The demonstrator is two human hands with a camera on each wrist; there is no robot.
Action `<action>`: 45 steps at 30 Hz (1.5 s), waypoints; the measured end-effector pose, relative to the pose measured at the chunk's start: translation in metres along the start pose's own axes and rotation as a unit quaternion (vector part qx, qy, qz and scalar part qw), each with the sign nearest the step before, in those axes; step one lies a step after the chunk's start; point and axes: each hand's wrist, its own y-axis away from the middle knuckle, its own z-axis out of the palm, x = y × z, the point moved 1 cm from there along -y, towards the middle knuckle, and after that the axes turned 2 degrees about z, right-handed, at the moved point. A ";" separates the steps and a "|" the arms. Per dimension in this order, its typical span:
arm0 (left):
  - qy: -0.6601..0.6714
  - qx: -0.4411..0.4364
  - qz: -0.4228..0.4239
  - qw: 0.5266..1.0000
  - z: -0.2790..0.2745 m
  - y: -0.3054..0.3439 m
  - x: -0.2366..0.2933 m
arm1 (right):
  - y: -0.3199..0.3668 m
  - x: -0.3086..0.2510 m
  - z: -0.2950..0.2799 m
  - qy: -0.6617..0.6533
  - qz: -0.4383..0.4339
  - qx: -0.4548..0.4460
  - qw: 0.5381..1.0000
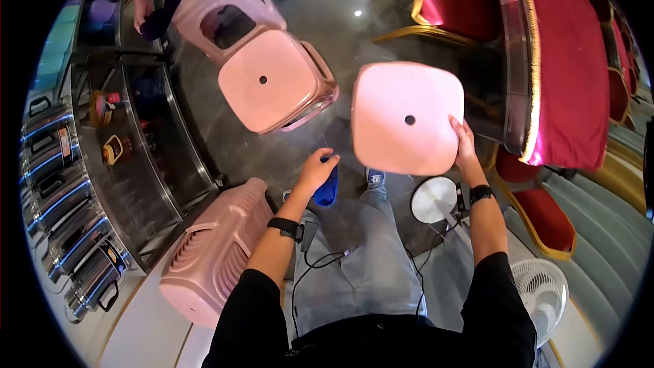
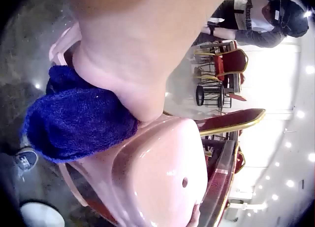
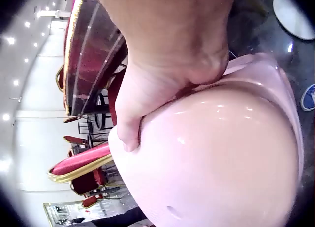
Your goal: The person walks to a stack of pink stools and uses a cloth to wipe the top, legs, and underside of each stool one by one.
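Note:
My right hand grips the edge of a pink plastic stool, thumb on top of the seat and the other fingers hidden under the rim. The seat, with a round hole in its middle, faces up toward the head camera. In my left hand is a blue fluffy cloth, hanging below the fingers. The left wrist view shows the cloth bunched beside the stool's side. A second pink stool stands on the floor to the left of the held one.
Another person's hand holds a dark cloth beside a tipped pink stool. Nested pink stools lie at lower left, near a metal shelf cart. At right are a red-covered table, red chairs and a white fan.

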 end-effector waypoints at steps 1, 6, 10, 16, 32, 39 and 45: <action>-0.022 -0.001 -0.005 1.000 -0.001 -0.001 -0.016 | -0.023 0.011 0.002 -0.002 -0.005 -0.006 1.000; -0.101 0.010 -0.125 0.987 -0.019 0.043 -0.106 | -0.113 0.044 0.024 -0.001 -0.004 0.006 1.000; -0.089 0.013 -0.153 0.984 -0.045 0.111 -0.236 | -0.149 0.049 0.045 -0.023 0.023 -0.004 0.999; -0.048 0.134 -0.266 0.953 -0.117 0.236 -0.262 | -0.184 0.039 0.084 0.006 0.043 0.046 0.998; 0.734 0.433 -0.232 0.469 -0.075 0.600 -0.343 | 0.050 0.189 0.313 0.355 -0.004 -0.366 0.860; 0.765 0.504 -0.093 0.391 -0.152 0.601 -0.340 | 0.432 0.265 0.633 0.423 0.129 -0.607 0.661; 0.608 0.612 -0.108 0.494 -0.139 0.568 -0.390 | 0.432 0.330 0.725 0.478 0.176 -0.557 0.656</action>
